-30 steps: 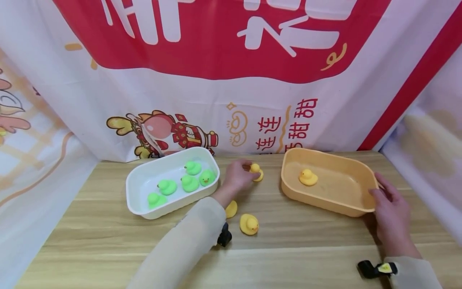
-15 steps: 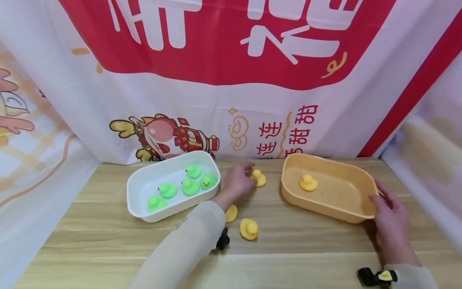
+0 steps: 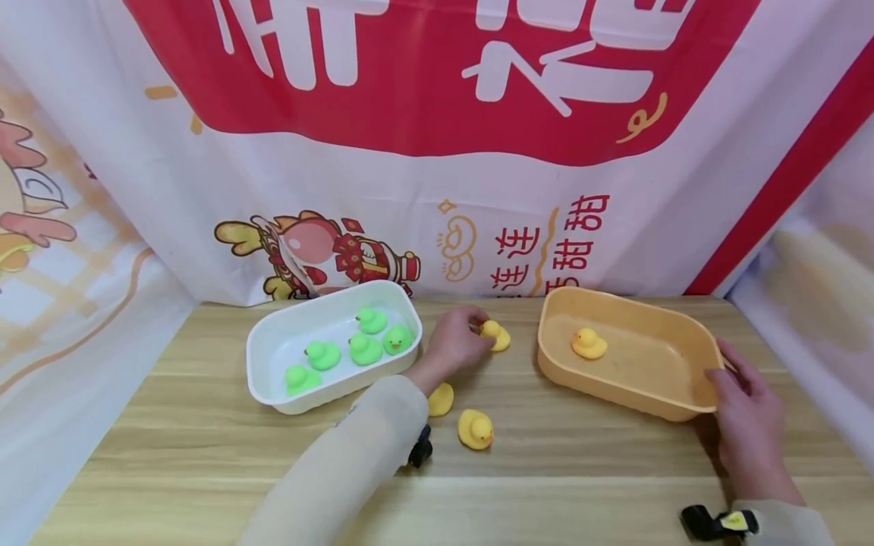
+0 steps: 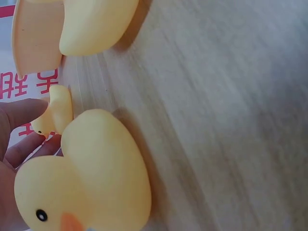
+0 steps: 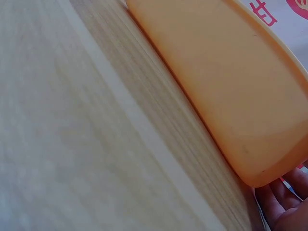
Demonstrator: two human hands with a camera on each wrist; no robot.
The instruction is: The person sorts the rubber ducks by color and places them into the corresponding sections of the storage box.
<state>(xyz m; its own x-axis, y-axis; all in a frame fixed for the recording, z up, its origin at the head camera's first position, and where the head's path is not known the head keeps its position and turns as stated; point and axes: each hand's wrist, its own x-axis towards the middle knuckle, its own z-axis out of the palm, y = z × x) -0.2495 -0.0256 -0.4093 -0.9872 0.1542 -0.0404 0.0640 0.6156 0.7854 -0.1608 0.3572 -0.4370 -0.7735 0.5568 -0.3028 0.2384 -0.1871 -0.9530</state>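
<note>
My left hand point(image 3: 459, 339) is at a yellow rubber duck point(image 3: 501, 338) between the two bins, thumb and fingers pinching its head side. In the left wrist view the thumb and fingertips meet this small duck point(image 4: 60, 108) from both sides. My right hand point(image 3: 749, 413) grips the right end of an orange plastic bin point(image 3: 628, 390), thumb over the rim, fingers outside. One yellow duck point(image 3: 589, 343) sits inside that bin. Two more yellow ducks lie nearer me: one duck point(image 3: 476, 430) in full view, another duck point(image 3: 441, 400) partly hidden by my left forearm.
A white bin point(image 3: 265, 383) at the left holds several green rubber ducks point(image 3: 322, 354). Behind the wooden table point(image 3: 546, 493) hangs a printed cloth point(image 3: 382, 174). More cloth borders both sides.
The left fingers loosened from the duck, which settled slightly nearer and turned, and now they close on it again. The right hand stays on the orange bin. The whole view shifts a little.
</note>
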